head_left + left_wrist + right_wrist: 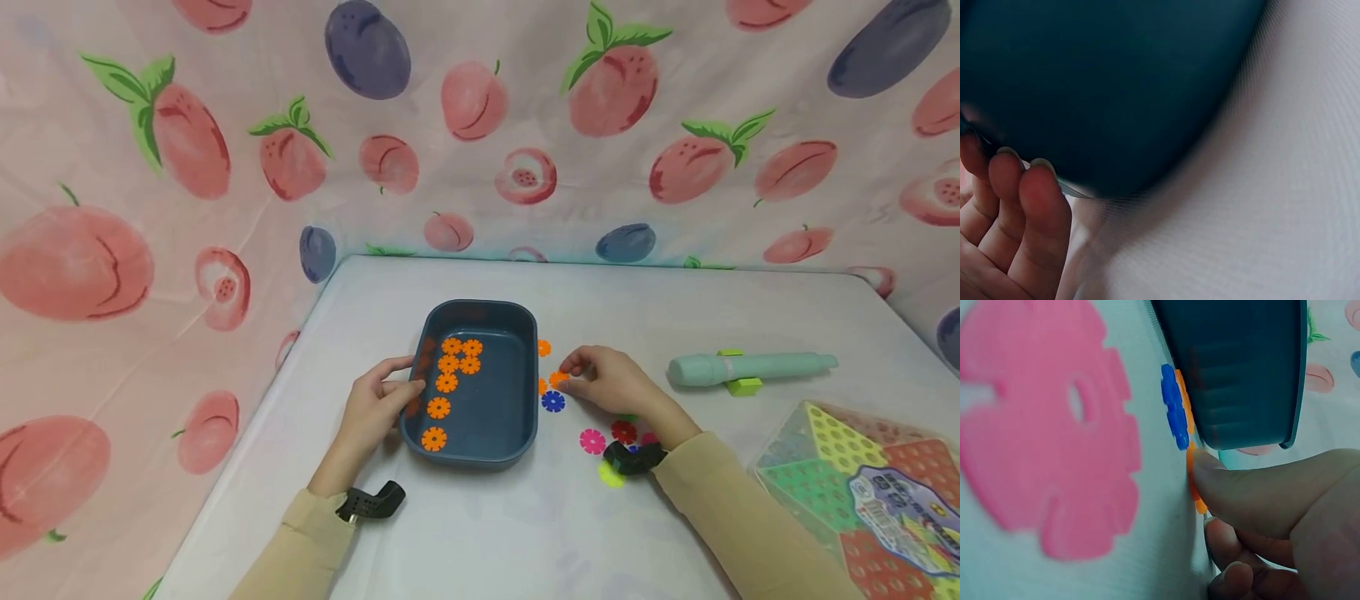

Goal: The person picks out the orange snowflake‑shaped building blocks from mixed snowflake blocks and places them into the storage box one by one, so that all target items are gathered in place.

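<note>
A dark blue rectangular tray (495, 408) stands on the table with several orange notched plastic discs (438, 407) inside, mostly along its left side. My left hand (381, 396) grips the tray's left wall, thumb at the rim and fingers outside. To the right of the tray, my right hand (607, 382) pinches an orange disc (1194, 478) low over the table, the thumb on its face. A blue disc (553, 402) lies just beside that disc, and another orange disc (544, 347) is close to the tray's right wall.
Pink (592, 442), dark red (623, 432) and yellow (612, 475) discs lie near my right wrist. Farther right, a pale green pen-shaped tool (757, 367) rests on a lime-green stand (744, 387). A clear case of coloured pieces (817, 492) fills the right front.
</note>
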